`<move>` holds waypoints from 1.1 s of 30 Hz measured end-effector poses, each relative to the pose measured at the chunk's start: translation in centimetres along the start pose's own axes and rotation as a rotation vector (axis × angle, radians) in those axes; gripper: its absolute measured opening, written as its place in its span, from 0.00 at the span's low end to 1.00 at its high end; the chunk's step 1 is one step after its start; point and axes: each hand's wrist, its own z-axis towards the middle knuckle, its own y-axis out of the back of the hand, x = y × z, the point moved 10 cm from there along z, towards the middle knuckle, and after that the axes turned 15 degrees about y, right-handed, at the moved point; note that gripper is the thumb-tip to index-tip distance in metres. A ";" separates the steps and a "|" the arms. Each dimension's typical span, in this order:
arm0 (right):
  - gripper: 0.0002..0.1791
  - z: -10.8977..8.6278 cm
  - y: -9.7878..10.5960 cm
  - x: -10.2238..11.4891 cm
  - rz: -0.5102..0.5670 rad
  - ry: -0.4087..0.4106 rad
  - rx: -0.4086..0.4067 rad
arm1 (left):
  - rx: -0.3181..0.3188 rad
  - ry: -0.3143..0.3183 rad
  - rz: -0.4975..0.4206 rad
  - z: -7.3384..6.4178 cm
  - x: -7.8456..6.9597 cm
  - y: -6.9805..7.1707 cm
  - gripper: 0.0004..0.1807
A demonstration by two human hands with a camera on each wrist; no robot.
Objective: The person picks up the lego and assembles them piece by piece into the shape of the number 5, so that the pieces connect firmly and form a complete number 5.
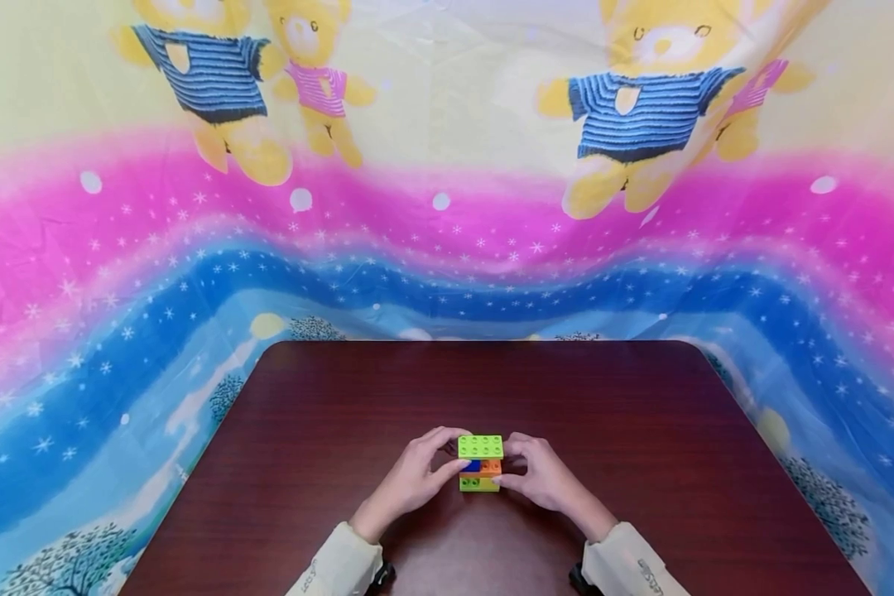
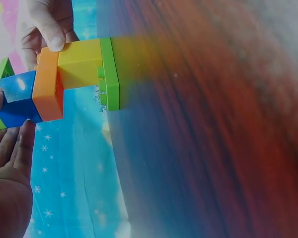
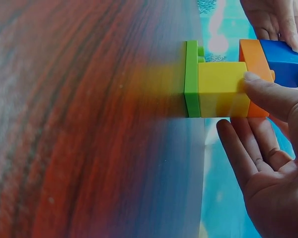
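A stack of toy building bricks stands upright on the table, between both hands. At its base is a thin green plate (image 3: 191, 84) with a yellow brick (image 3: 221, 82) over its right part. Above that lie an orange plate (image 2: 48, 94) and, on the left side, a blue brick (image 2: 21, 108). A lime green plate (image 1: 480, 446) caps the stack, its studs facing up. My left hand (image 1: 415, 473) pinches the blue brick between thumb and fingers. My right hand (image 1: 542, 473) holds the yellow brick near the orange plate, thumb on the near side and fingers behind.
The dark red-brown wooden table (image 1: 328, 389) has rounded far corners and a glossy top. Behind and beside it hangs a patterned cloth (image 1: 447, 290) with bears and snowflakes. Light sleeves (image 1: 338, 559) cover both forearms.
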 end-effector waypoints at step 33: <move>0.18 -0.2 0.0 -0.2 0.023 -0.008 -0.010 | -0.008 0.019 -0.057 0.6 0.4 0.0 0.20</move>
